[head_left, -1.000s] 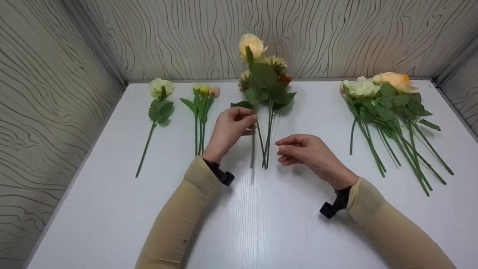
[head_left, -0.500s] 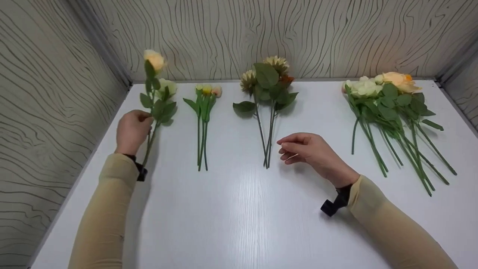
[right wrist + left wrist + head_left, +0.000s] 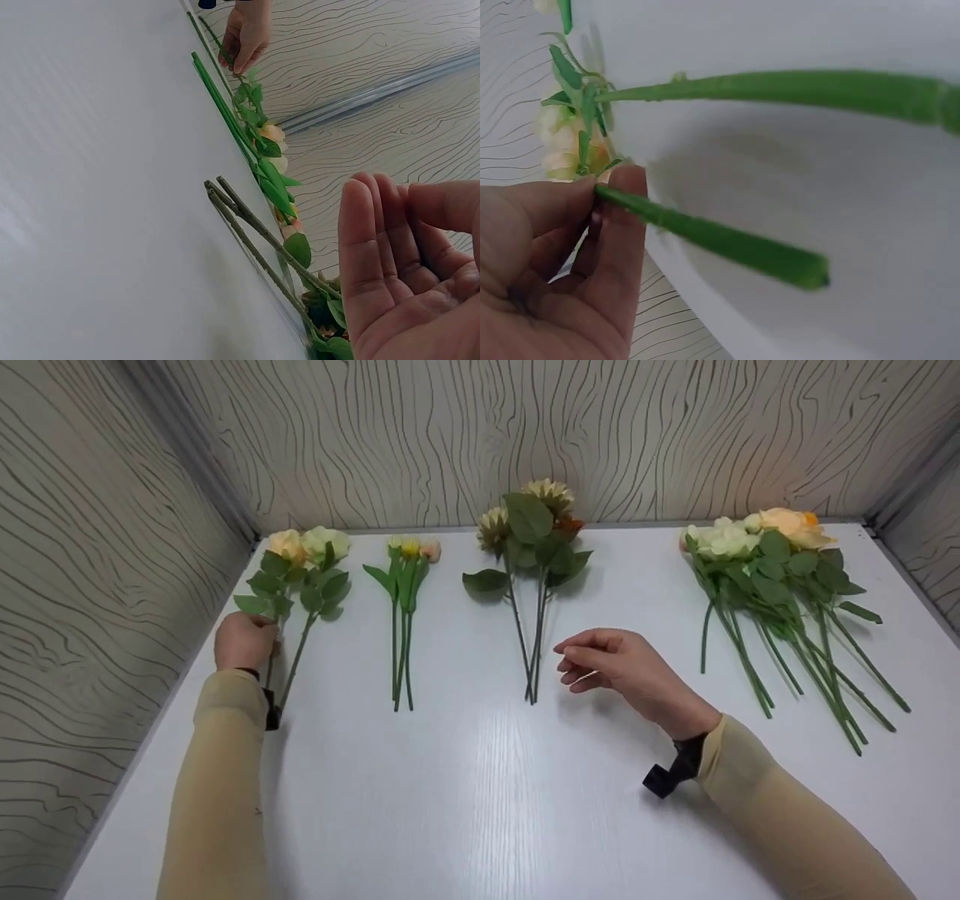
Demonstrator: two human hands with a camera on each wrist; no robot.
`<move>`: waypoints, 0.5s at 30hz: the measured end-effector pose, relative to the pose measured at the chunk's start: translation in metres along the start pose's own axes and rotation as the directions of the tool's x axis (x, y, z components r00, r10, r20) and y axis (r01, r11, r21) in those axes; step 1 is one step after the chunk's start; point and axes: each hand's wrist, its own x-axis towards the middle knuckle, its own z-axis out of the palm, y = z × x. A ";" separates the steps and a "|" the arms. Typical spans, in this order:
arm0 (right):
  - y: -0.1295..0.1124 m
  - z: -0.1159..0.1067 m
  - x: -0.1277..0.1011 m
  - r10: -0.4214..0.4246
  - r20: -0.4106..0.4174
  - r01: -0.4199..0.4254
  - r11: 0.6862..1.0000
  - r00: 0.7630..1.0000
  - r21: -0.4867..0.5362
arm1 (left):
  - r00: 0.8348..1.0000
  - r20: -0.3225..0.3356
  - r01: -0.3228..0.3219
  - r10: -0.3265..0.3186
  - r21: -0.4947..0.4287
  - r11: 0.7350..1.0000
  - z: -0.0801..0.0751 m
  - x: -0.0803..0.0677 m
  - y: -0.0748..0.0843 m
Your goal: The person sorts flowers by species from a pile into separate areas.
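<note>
- The right hand [image 3: 622, 667] hovers low over the white table [image 3: 480, 795], near the person, its fingers loosely curled and holding nothing; it sits just right of the cut ends of the middle bunch.
- The left hand [image 3: 244, 641] is at the table's left edge, fingers curled round the green stem of a peach rose [image 3: 286, 544], thumb and forefinger pinching it.
- That rose has a pale orange bloom, dark green leaves along a straight stem, and lies along the table with its head towards the back wall, just beside a cream rose [image 3: 327, 540] whose stem runs alongside.
- Further in come a tulip bunch [image 3: 405, 585], then a daisy bunch [image 3: 532, 547] with broad leaves, and well to the right a loose heap of flowers [image 3: 780, 577].
- The left wrist view shows what the head view cannot: the pinched stem [image 3: 712, 240] passes between thumb and fingertip [image 3: 626, 195], its cut end free above the table, with the second stem [image 3: 780, 88] crossing above it.
- The right wrist view shows the open palm with relaxed fingers [image 3: 367, 255], and the stem ends lined up along the table towards the far left hand [image 3: 246, 34].
- Half a second ago the rose stood upright, its bloom raised against the wall; now it is laid down beside the cream one. The right hand has barely moved.
</note>
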 end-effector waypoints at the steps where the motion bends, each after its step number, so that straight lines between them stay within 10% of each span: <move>1: 0.000 0.000 0.000 -0.001 0.000 0.001 1.000 1.000 -0.002 | 1.000 -0.003 0.006 -0.006 0.008 1.000 0.001 0.000 -0.001; 15: 0.002 -0.002 0.003 -0.014 -0.002 0.014 1.000 1.000 -0.003 | 0.996 0.085 0.004 -0.004 -0.005 1.000 0.003 -0.001 0.001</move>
